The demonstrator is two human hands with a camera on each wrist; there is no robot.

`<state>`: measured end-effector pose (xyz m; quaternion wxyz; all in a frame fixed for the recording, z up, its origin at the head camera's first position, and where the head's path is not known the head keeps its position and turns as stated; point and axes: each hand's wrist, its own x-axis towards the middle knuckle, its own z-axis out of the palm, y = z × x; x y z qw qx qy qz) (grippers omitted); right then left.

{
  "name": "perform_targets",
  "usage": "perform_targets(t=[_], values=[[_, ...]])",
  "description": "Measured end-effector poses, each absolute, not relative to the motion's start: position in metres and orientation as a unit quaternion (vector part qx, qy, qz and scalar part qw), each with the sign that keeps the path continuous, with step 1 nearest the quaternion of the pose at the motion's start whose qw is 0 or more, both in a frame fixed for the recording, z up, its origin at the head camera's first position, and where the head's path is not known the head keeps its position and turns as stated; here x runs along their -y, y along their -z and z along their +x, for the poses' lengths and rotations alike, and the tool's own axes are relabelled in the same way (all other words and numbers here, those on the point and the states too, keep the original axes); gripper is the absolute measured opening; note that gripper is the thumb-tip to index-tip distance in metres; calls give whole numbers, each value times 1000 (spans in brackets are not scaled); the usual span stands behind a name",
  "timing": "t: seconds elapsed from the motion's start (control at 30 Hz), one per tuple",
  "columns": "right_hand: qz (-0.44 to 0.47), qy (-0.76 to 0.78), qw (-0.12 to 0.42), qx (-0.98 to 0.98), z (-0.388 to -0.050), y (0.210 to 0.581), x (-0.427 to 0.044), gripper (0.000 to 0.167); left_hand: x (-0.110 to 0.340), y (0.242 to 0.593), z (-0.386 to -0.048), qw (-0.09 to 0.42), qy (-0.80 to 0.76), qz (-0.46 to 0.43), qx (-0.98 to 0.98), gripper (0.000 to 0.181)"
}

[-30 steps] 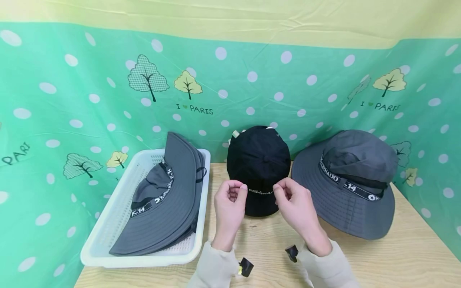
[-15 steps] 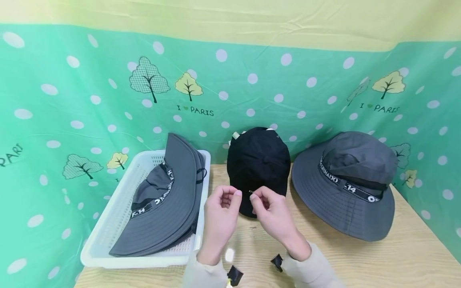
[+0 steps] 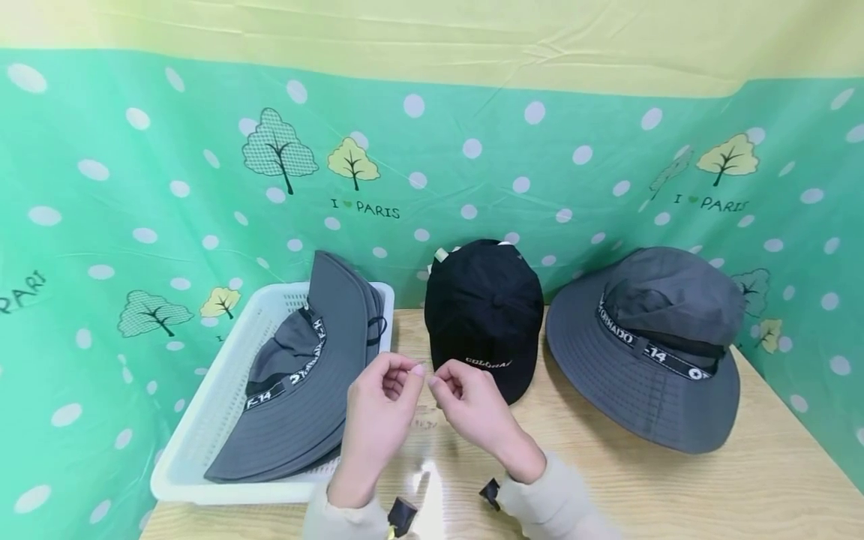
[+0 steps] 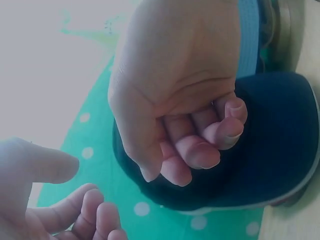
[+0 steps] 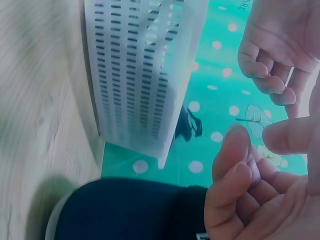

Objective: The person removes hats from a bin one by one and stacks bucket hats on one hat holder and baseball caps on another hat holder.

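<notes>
In the head view my left hand [image 3: 381, 420] and right hand [image 3: 481, 412] hover close together above the table, fingers loosely curled, a small gap between their tips. Nothing visible is held by either. The black cap [image 3: 482, 300] lies just beyond, its lettered brim partly behind the right hand. The left wrist view has my left hand [image 4: 45, 200] at lower left and the right hand [image 4: 175, 85] in front of the cap [image 4: 280, 135]. In the right wrist view are my right hand [image 5: 260, 195], the left hand [image 5: 285, 55] above it and the cap [image 5: 125, 210].
At left, a white basket [image 3: 202, 491] holds stacked, folded grey brimmed hats [image 3: 351, 345], partly behind the left hand. A large grey hat [image 3: 675, 292] stands at right on the wooden table [image 3: 675, 502]. A green polka-dot cloth [image 3: 472, 180] hangs behind.
Both hands have moved left and slightly down, away from in front of the black cap, and come closer together. More of its brim shows. The hats and basket have stayed put.
</notes>
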<state>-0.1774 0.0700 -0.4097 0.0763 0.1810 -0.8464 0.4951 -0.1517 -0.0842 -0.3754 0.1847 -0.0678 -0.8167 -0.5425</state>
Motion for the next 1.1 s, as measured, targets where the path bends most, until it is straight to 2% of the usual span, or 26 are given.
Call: perform_targets(t=[0.3,0.53,0.73,0.83,1.1], values=[[193,-484,32,853,-180,411,-45,15,101,370,-155,170,500,-76,846,6],[192,-465,12,864,-181,415,-30,14,117,362,-158,181,446,-102,871,5],[190,-462,-10,866,-179,423,-22,23,131,352,-168,180,384,-108,899,7],[194,-463,-25,865,-178,427,-19,28,138,349,-179,161,339,-102,921,14],[209,-468,-67,856,-174,431,-11,35,152,347,-210,65,236,-79,966,31]])
